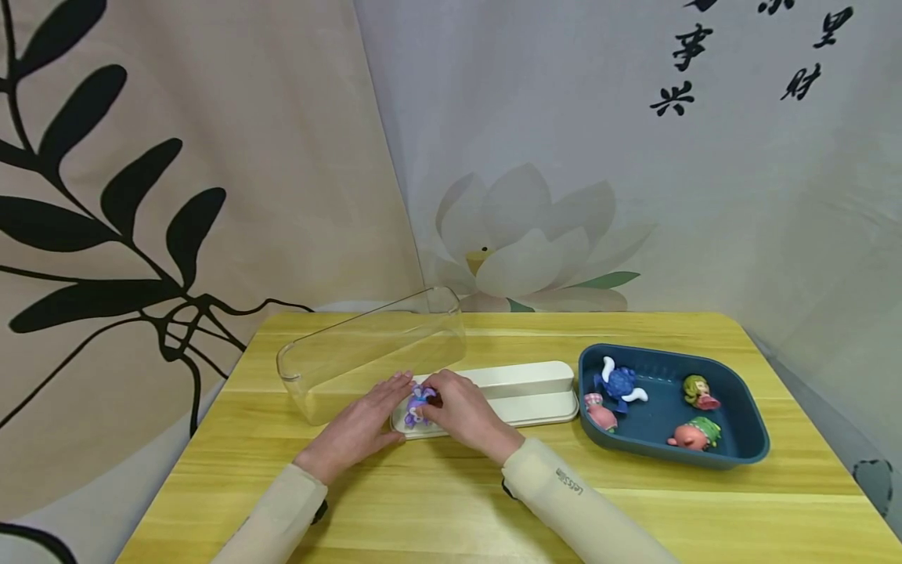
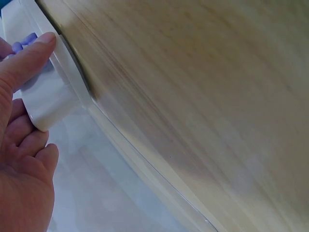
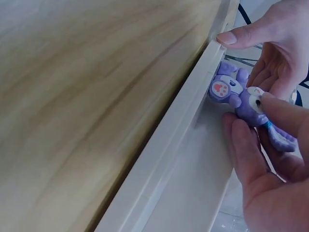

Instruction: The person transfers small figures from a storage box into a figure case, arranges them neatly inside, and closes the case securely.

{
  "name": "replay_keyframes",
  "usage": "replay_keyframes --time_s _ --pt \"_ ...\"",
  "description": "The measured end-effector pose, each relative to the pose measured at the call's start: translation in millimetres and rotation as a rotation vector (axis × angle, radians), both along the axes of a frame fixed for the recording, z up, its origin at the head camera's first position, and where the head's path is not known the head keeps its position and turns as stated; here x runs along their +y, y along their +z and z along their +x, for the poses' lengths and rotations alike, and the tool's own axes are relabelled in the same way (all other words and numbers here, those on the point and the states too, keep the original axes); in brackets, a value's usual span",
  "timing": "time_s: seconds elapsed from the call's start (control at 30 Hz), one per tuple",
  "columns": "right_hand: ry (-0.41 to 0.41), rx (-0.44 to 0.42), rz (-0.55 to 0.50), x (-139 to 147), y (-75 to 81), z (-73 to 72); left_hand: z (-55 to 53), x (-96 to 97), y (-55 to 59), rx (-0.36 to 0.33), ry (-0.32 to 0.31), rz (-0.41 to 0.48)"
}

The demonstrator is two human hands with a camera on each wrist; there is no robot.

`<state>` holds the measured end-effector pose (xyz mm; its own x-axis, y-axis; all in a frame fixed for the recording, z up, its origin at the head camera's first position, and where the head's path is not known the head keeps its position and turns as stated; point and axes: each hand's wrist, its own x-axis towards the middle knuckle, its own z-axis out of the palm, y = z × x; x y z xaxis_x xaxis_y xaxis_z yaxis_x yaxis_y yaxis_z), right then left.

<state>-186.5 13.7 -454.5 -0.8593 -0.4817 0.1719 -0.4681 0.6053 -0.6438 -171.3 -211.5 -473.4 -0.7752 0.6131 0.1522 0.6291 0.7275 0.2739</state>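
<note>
A small purple rabbit-like figurine point(image 1: 420, 404) with a pink paw print on its foot lies at the left end of a long white stepped base point(image 1: 539, 406). My right hand point(image 1: 470, 410) pinches the figurine by its head between thumb and fingers, as the right wrist view shows closely. With its thumb on the near edge and its fingers round the far side, my left hand point(image 1: 361, 428) grips the base's left end. In the left wrist view, the left thumb point(image 2: 29, 58) covers most of the figurine point(image 2: 24, 42).
Behind the left hand stands a clear plastic cover point(image 1: 373, 345). On the right, a dark blue tray point(image 1: 676, 454) holds several figurines, among them a blue one with white horn-like parts point(image 1: 620, 384), a green-haired one point(image 1: 699, 392) and a pink one in green point(image 1: 696, 434).
</note>
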Motion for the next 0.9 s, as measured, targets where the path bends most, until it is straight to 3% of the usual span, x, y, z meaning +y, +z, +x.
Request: replay_keyframes --time_s 0.37,0.5,0.9 --pt "-0.016 -0.015 -0.033 5 3.1 2.5 1.0 1.9 0.6 -0.005 0.012 -0.013" --pt "-0.040 -0.020 -0.051 12 12.8 7.8 0.6 2.1 0.5 0.009 0.014 -0.021" --pt "-0.122 0.081 -0.147 56 44.6 29.1 0.7 1.9 1.1 -0.002 0.020 -0.034"
